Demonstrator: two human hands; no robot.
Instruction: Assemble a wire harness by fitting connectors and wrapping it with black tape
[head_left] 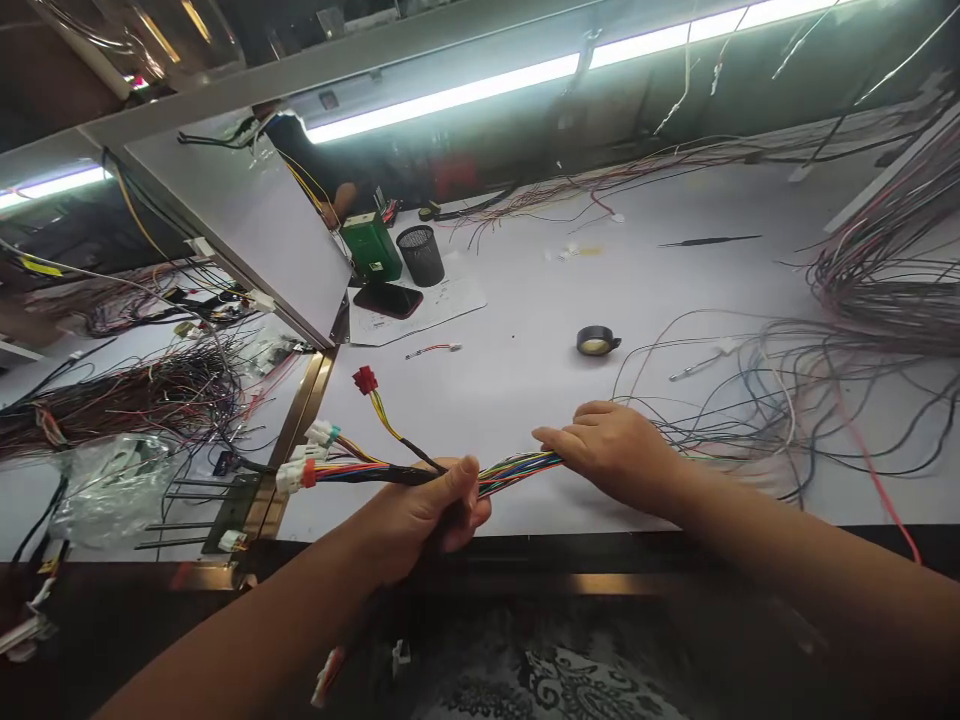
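We hold a wire bundle (517,472) of many colours, stretched roughly level above the near edge of the white tabletop (510,375). Our left hand (439,505) is clamped around its dark-wrapped part, the thumb lying along the top. Our right hand (611,450) is closed on the same wires farther right, knuckles up, and between our two hands the strands run bare and close together.

Past our left hand, the bundle ends in white connectors (296,474), one of them with a red-orange part. A branch with yellow wires rises apart from these to a red connector (365,379). Beyond our right hand, loose thin wires (750,400) fan out over the table toward a dense heap of wires (885,270) at the right.

Past the bundle, we see a roll of black tape (594,341) near our right hand and a short wire piece (433,349) lying farther left. Behind that piece, a phone (388,299) rests on a printed sheet (454,300), with a black mesh cup (420,256) and a green box (371,247) side by side just beyond. Dark tweezers (709,241) lie toward the back right. Left of the white partition (247,230), a clear plastic bag (112,490) sits beside more wires.
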